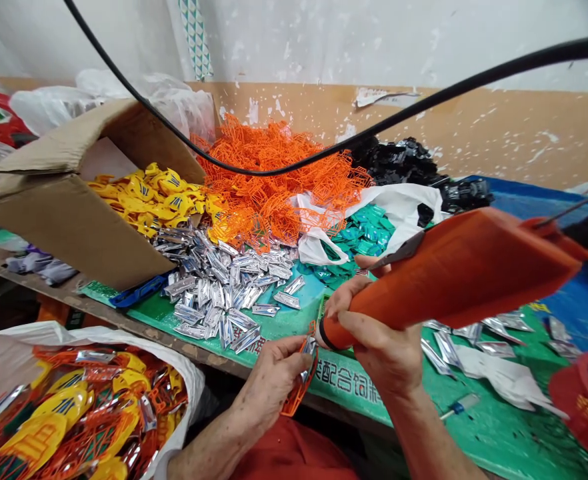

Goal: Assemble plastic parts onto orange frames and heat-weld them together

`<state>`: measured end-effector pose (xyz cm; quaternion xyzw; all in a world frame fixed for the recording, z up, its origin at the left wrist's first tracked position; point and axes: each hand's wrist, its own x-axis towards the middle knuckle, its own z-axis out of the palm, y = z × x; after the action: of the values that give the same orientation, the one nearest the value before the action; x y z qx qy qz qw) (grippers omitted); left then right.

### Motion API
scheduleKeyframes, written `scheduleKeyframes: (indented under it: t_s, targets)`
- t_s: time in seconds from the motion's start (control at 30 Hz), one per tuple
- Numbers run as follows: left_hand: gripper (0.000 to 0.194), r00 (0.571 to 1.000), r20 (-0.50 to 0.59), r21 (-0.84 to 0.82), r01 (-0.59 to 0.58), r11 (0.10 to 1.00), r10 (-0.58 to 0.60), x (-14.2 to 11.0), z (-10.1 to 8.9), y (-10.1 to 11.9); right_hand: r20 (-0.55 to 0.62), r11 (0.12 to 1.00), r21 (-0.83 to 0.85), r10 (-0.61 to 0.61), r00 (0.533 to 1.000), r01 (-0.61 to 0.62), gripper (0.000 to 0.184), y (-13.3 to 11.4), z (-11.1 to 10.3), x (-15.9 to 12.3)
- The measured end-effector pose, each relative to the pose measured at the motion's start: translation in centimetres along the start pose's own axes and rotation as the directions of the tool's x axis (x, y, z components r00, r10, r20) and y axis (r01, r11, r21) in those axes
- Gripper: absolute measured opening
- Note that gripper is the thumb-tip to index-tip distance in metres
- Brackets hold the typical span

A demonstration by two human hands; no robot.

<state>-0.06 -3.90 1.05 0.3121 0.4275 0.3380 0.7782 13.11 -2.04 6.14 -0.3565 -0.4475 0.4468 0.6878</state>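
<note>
My left hand (279, 370) is closed on an orange plastic frame part (294, 399), which has a silver piece on it, near the table's front edge. My right hand (374, 340) wraps round a power screwdriver (424, 277) covered in red-orange cloth. Its nose points down and left and meets the upper end of the frame part; the bit itself is hidden. Just beyond my left hand, silver metal-look pieces (219, 287) lie in a loose pile. Green flat pieces (369, 230) lie behind my right hand, partly in a white plastic bag (404, 200).
Orange frames (274, 167) are heaped against the wall. A cardboard box (84, 220) spills yellow pieces (159, 197). Black parts (399, 160) lie at the back. A white sack (189, 387) holds mixed pieces at lower left. A red basket (581, 393) stands right. A black cable (274, 172) hangs across.
</note>
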Motion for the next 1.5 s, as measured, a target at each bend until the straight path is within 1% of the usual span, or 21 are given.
scheduleKeyframes:
  t_s: [0.13, 0.2, 0.27, 0.33, 0.43, 0.57, 0.67, 0.83, 0.93, 1.07, 1.23, 1.4, 1.5]
  targets:
    - [0.026, 1.000, 0.012, -0.003, -0.013, 1.000, 0.013, -0.1, 0.1, 0.3, -0.008, 1.000, 0.023, -0.004, 1.000, 0.004, 0.059, -0.2, 0.2, -0.1]
    - [0.026, 0.999, 0.021, 0.039, -0.037, 0.999, 0.036, -0.1, -0.1, 0.6, -0.021, 0.999, 0.052, -0.003, 1.000, 0.005, 0.059, -0.9, 0.3, 0.1]
    - [0.025, 0.998, 0.014, 0.102, -0.062, 0.993, 0.060, -0.2, -0.6, 0.8, -0.058, 0.997, 0.059, -0.039, 0.998, 0.042, 0.054, -1.9, 0.0, 0.4]
    - [0.027, 0.998, -0.010, 0.133, -0.061, 0.989, 0.063, -0.4, -1.3, 1.2, -0.120, 0.995, 0.028, -0.095, 0.988, 0.099, 0.046, -2.7, -0.9, 0.9]
    - [0.029, 0.998, -0.051, 0.086, -0.022, 0.996, 0.027, -1.2, -2.6, 1.8, -0.217, 0.989, -0.059, -0.144, 0.966, 0.134, 0.035, -3.0, -3.1, 1.7]
    - [0.026, 0.998, -0.071, 0.057, 0.007, 0.998, -0.003, -2.2, -3.7, 2.2, -0.301, 0.978, -0.182, -0.158, 0.940, 0.106, 0.015, -1.9, -6.1, 2.1]
    - [0.029, 0.997, -0.065, 0.049, 0.033, 0.998, -0.030, -1.9, -3.4, 2.0, -0.298, 0.969, -0.232, -0.151, 0.943, 0.082, 0.012, -0.8, -7.1, 1.9]
    - [0.032, 0.991, -0.131, 0.039, 0.020, 0.999, -0.015, -0.9, -2.3, 1.6, -0.267, 0.951, -0.301, -0.160, 0.950, 0.075, 0.014, 0.3, -7.3, 1.6]
    - [0.033, 0.990, -0.142, 0.053, 0.018, 0.998, -0.011, -0.9, -2.0, 1.7, -0.266, 0.958, -0.278, -0.151, 0.952, 0.075, 0.014, 0.6, -7.1, 1.6]
    - [0.035, 0.987, -0.160, 0.095, 0.023, 0.995, -0.007, -1.2, -2.2, 1.9, -0.280, 0.970, -0.234, -0.125, 0.952, 0.059, 0.014, 0.9, -7.0, 1.7]
    - [0.039, 0.990, -0.139, 0.145, 0.030, 0.989, -0.009, -0.9, -2.3, 1.8, -0.274, 0.967, -0.247, -0.127, 0.953, 0.058, 0.016, 1.2, -7.2, 1.7]
    - [0.036, 0.991, -0.132, 0.228, 0.016, 0.973, 0.014, -0.5, -2.2, 1.7, -0.263, 0.956, -0.285, -0.142, 0.954, 0.064, 0.019, 1.4, -7.4, 1.7]
    - [0.032, 0.994, -0.103, 0.310, 0.003, 0.951, 0.031, -0.2, -2.4, 1.6, -0.265, 0.952, -0.298, -0.148, 0.953, 0.065, 0.021, 1.4, -7.4, 1.7]
